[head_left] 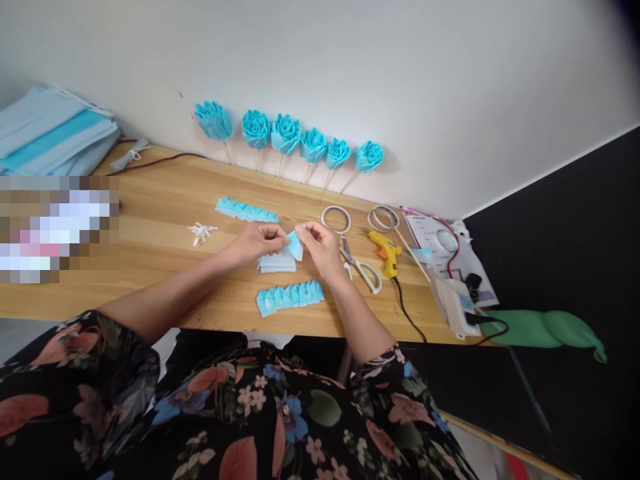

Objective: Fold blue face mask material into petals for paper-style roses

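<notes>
Between my two hands is a small folded blue-and-white piece of fabric (pixel 295 247), pinched at its upper edges. My left hand (pixel 257 241) grips its left side with thumb and forefinger. On its right side, my right hand (pixel 323 245) pinches the top corner. Just beneath them lies a stack of pale folded pieces (pixel 277 264). A pleated blue strip (pixel 290 297) rests nearer the table's front edge, and a second pleated blue strip (pixel 247 210) is behind my left hand.
Several blue flowers on sticks (pixel 285 135) lean against the wall. Scissors (pixel 363 267), tape rolls (pixel 336 219), a yellow glue gun (pixel 386 252) and a power strip (pixel 457 307) lie rightward. White scraps (pixel 201 233) and stacked face masks (pixel 55 133) are on the left.
</notes>
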Tool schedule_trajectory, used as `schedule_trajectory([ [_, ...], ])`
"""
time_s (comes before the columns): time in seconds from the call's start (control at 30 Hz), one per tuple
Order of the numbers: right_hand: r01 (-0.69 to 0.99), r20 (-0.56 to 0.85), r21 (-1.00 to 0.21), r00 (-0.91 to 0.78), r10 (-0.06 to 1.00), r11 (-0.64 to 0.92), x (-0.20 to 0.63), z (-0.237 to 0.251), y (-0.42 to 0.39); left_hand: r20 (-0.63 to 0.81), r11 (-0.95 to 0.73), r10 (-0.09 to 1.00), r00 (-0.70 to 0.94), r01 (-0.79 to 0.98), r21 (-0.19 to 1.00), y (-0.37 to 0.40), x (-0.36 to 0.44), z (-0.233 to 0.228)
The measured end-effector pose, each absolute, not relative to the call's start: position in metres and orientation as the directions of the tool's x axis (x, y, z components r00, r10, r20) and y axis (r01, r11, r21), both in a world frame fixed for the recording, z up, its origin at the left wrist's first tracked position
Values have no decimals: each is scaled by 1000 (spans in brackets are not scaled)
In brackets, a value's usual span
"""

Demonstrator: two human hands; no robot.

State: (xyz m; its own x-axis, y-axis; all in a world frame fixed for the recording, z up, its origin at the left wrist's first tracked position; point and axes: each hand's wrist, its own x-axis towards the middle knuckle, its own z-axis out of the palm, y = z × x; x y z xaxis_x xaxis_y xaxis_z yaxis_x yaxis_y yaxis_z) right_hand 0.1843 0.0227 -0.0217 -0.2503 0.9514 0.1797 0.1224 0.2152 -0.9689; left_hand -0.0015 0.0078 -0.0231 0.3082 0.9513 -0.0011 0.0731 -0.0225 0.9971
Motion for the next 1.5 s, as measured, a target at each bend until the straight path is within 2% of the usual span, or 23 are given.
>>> schedule_trajectory([
  [0.33,93,164,-978,-223,961,188,188,-33,31,11,-27,972,233,62,998,7,-2,-16],
  [0.5,87,167,-976,-302,939,201,187,-28,29,1,-11,985,175,55,998,8,-1,-15],
  [0.73,191,113,-963,-354,928,190,186,-20,25,-6,-4,985,172,58,998,9,-2,-18],
  [0.93,183,149,-961,-285,947,206,187,-21,27,44,-45,990,136,7,999,9,-4,-17],
  [1.27,192,148,-958,-298,943,211,186,-19,26,-37,43,990,139,-41,998,9,-3,-16],
  [1.5,182,153,-959,-314,937,217,186,-18,24,2,2,987,158,-28,1000,7,-4,-15],
])
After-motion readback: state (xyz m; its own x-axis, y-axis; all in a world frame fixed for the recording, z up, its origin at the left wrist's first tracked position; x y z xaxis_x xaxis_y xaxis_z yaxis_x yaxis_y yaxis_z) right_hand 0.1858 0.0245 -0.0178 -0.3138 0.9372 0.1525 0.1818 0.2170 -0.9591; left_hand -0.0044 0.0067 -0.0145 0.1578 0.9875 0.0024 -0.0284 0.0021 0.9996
